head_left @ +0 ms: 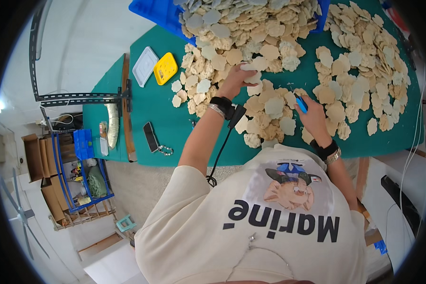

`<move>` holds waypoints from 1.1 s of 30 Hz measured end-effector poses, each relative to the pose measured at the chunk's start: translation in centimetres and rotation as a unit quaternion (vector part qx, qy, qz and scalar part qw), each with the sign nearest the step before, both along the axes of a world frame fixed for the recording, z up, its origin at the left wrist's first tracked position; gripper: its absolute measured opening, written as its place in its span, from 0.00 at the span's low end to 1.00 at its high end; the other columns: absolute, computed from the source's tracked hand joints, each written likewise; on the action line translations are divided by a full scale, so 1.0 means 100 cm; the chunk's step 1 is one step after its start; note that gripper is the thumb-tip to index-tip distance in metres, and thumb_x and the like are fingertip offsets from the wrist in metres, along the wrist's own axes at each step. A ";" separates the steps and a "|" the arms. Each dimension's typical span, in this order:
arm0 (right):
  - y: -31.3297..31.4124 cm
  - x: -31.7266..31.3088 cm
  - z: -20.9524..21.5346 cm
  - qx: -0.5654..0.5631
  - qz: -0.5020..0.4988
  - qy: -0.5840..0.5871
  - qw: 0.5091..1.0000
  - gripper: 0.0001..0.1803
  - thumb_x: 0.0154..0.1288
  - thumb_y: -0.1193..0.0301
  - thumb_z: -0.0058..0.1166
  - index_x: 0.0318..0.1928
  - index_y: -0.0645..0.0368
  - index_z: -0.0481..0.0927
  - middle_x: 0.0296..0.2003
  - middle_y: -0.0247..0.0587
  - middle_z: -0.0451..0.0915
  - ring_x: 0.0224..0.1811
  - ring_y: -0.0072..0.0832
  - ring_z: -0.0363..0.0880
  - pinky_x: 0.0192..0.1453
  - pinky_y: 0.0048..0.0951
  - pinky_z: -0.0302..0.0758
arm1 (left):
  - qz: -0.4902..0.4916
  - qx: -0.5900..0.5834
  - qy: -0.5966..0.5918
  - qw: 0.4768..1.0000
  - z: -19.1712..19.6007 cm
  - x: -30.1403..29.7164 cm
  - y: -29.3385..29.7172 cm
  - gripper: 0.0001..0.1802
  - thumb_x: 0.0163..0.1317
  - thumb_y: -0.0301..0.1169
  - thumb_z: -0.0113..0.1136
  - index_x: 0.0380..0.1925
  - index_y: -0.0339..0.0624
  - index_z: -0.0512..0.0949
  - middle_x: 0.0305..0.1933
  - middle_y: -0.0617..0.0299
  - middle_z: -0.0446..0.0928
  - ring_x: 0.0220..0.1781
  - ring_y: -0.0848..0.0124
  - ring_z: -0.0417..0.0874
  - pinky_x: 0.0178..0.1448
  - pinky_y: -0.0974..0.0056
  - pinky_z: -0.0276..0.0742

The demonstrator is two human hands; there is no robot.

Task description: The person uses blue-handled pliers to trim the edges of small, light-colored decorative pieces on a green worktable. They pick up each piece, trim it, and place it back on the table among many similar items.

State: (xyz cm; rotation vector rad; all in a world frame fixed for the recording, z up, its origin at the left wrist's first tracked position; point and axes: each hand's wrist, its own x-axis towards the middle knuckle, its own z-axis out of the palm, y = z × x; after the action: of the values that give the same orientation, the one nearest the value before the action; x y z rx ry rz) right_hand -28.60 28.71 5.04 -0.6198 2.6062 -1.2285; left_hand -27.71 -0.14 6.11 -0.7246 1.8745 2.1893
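Note:
My left hand (235, 82) is closed around a pale, scalloped piece (252, 78), held above the heap at the middle of the green table (194, 142). In my right hand (313, 119) is a small blue-handled tool (301, 104), its tip pointing at the pieces; I cannot make out its exact kind. Between and below my hands lies a small pile of beige and grey-green scalloped pieces (273, 107), some smooth, some bumpy. A larger heap (251, 23) of the same pieces spills from a blue crate (158, 16) at the far side.
More pieces (364, 57) spread over the table's right side. To the left are a white tray (145, 66), a yellow tray (165, 69) and a phone (150, 136) with a beaded strap. A black cable (222, 150) hangs beside my left forearm. A blue-framed shelf (75, 175) stands left.

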 end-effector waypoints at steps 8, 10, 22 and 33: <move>-0.016 0.010 0.004 -0.019 0.096 -0.102 0.990 0.19 0.62 0.62 0.62 0.47 0.62 0.78 0.31 0.55 0.81 0.34 0.52 0.81 0.39 0.42 0.76 | 0.095 0.249 0.001 0.964 0.004 0.050 0.043 0.19 0.66 0.22 0.59 0.55 0.37 0.65 0.57 0.53 0.73 0.59 0.59 0.77 0.62 0.52 0.79; -0.016 0.015 0.003 -0.020 0.099 -0.094 0.990 0.20 0.62 0.61 0.61 0.48 0.63 0.78 0.31 0.56 0.81 0.34 0.52 0.81 0.39 0.43 0.76 | 0.125 0.223 -0.002 0.967 -0.005 0.060 0.054 0.19 0.66 0.23 0.60 0.54 0.39 0.67 0.56 0.57 0.74 0.57 0.63 0.79 0.61 0.57 0.78; -0.009 0.026 0.005 -0.003 0.133 -0.075 0.988 0.21 0.63 0.58 0.61 0.46 0.64 0.78 0.33 0.57 0.82 0.37 0.53 0.81 0.40 0.44 0.76 | 0.028 0.194 0.048 0.980 0.005 0.093 0.083 0.20 0.67 0.21 0.57 0.58 0.36 0.68 0.56 0.52 0.75 0.56 0.60 0.81 0.61 0.52 0.82; -0.001 0.031 0.016 0.042 0.124 -0.027 0.991 0.17 0.63 0.60 0.60 0.41 0.63 0.77 0.33 0.55 0.81 0.36 0.54 0.80 0.38 0.47 0.75 | -0.038 0.171 0.068 0.982 0.009 0.095 0.088 0.18 0.71 0.22 0.50 0.59 0.30 0.68 0.54 0.48 0.78 0.53 0.57 0.84 0.57 0.54 0.84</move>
State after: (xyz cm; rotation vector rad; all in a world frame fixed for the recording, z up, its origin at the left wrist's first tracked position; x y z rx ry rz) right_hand -25.50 28.60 6.62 -0.8502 2.4334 -1.0393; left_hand -18.26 8.61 6.97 -0.4415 1.4883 2.4739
